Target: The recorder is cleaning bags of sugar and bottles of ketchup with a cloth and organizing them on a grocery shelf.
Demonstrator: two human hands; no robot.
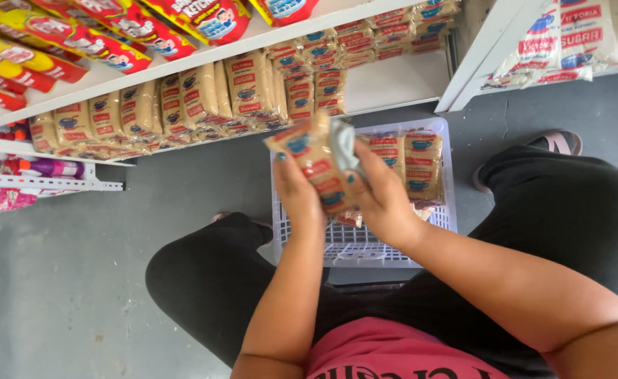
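Observation:
A clear bag of brown sugar (314,160) with a red and blue label sits between both hands, above a white plastic crate (365,242). My left hand (296,191) grips its left side from below. On the bag's right side, my right hand (381,200) also pinches a small grey-blue cloth (343,144). More brown sugar bags (407,165) lie in the crate's far end.
White shelves (393,84) ahead hold rows of brown sugar bags (183,102) and smaller packets (316,88). Red and yellow pouches (91,38) fill the shelf above. White sugar bags (568,38) sit at upper right. My legs in black trousers (568,210) flank the crate on the grey floor.

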